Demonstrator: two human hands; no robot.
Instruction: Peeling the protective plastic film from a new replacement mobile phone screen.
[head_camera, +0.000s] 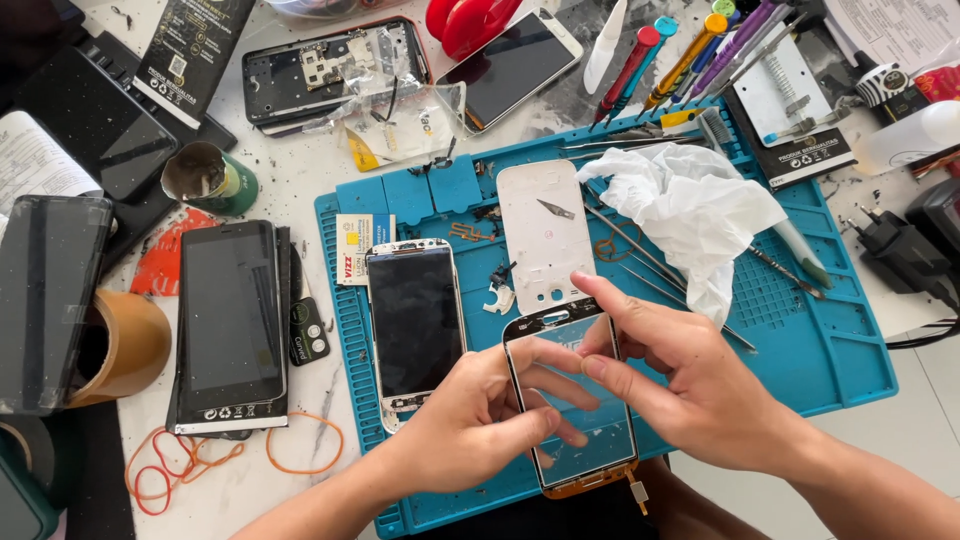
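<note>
Both hands hold a detached glass touch panel (575, 400) above the blue repair mat's (830, 350) near edge — left hand (480, 420) pinching its left side, right hand (680, 375) fingering its face. The bare phone (415, 325) lies just left, its white back cover (545, 235) farther off — refitting seems undone.

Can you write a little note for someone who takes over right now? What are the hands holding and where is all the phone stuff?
Left hand: grips the clear front glass panel from its left side, fingers across it.
Right hand: holds the panel's right edge, fingertips on its face near the top.
Panel: lifted over the blue work mat, orange flex strip at its lower end.
On the mat: phone with dark screen to the left, white back cover above, crumpled tissue, tweezers.
Done: glass panel is apart from the phone.
Left: panel sits on no phone yet.
</note>
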